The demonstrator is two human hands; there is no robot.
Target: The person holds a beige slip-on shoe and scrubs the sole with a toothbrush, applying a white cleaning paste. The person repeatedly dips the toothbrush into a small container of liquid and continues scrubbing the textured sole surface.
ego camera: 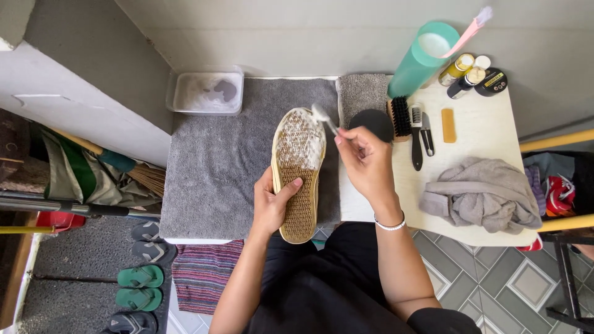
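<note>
My left hand (273,205) grips a shoe (299,174) held sole up over the grey towel (216,161). The tan waffle sole is covered in white foam at its toe end. My right hand (365,162) pinches a small brush (323,117) whose blurred head touches the foamy toe area of the sole.
A clear tub of soapy water (207,91) sits at the towel's far left corner. On the white table (489,133) lie a dark bristle brush (400,117), a slim black brush (416,136), a tan block (448,125), a teal cup (423,59), small bottles and tins (473,75) and a grey cloth (482,195). Sandals (141,278) lie on the floor at left.
</note>
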